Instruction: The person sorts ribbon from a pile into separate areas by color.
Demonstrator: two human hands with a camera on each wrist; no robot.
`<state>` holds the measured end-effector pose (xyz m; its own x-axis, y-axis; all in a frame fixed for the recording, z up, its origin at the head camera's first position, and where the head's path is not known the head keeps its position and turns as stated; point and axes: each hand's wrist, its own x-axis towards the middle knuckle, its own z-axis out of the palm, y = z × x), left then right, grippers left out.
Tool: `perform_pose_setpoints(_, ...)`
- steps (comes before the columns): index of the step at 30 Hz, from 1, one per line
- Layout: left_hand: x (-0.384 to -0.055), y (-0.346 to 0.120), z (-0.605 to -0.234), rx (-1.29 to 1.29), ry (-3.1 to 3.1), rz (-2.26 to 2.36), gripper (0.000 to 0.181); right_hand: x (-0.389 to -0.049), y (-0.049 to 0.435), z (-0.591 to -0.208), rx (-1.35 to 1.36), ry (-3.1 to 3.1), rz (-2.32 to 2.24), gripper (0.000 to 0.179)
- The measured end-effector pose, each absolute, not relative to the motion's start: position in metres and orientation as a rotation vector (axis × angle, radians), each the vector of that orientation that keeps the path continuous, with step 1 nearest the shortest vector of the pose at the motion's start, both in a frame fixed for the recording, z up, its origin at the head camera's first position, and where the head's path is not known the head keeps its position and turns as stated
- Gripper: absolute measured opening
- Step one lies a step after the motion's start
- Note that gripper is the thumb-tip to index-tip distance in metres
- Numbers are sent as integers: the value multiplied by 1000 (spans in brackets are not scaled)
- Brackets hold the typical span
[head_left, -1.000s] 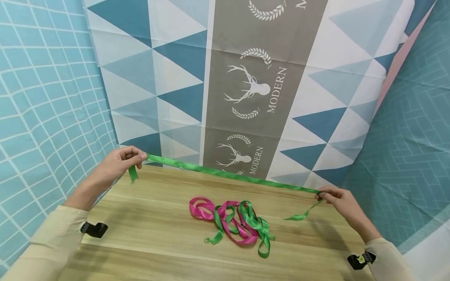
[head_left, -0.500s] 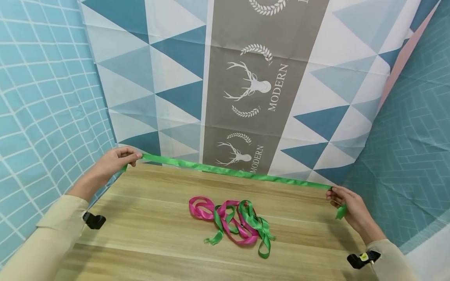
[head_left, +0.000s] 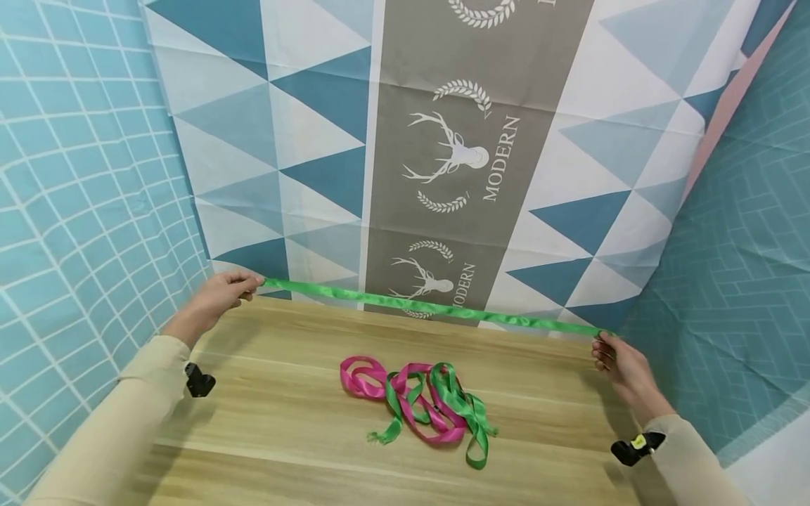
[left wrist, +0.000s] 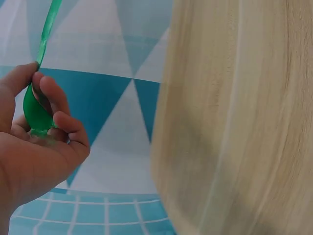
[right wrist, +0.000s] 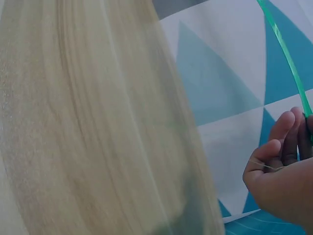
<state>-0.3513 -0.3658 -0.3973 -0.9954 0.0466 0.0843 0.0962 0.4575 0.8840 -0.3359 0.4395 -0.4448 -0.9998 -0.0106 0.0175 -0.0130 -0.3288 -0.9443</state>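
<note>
A green satin ribbon (head_left: pixel 405 304) is stretched nearly straight between both hands above the far part of the table, sloping slightly down to the right. My left hand (head_left: pixel 218 299) pinches its left end between thumb and forefinger; in the left wrist view the short tail of the ribbon (left wrist: pixel 36 110) curls inside the palm. At the other end, my right hand (head_left: pixel 626 365) pinches the ribbon between thumb and fingertips, the other fingers curled in. A thin loose thread (right wrist: pixel 266 165) lies across those fingers. Nearer on the table rests a pink ribbon (head_left: pixel 361 379) tangled with another green ribbon (head_left: pixel 471 407).
The wooden table (head_left: pixel 285 436) ends at the back against a cloth (head_left: pixel 436 161) printed with deer heads and triangles. A blue grid-patterned cloth (head_left: pixel 76 176) hangs on the left, a teal one (head_left: pixel 740 267) on the right.
My right hand has moved outward to the right, drawing the ribbon longer, and its dangling tail no longer shows. The left hand shifted slightly. The tangled ribbons have stayed in place.
</note>
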Motion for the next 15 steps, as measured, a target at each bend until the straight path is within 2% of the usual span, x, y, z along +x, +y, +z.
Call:
perform_pose_setpoints(4, -361, -364, -406, -81, -2616, -1648, 56, -347, 441, -454, -21, -1855, 2487, 23)
perform_pose_setpoints(9, -375, -363, -418, -43, -2610, -1624, 60, -360, 444, -465, -244, -1932, 2304, 24)
perform_pose_setpoints(15, -396, -364, -436, -36, -2652, -1627, 52, -374, 443, -478, -418, -2099, 2031, 23)
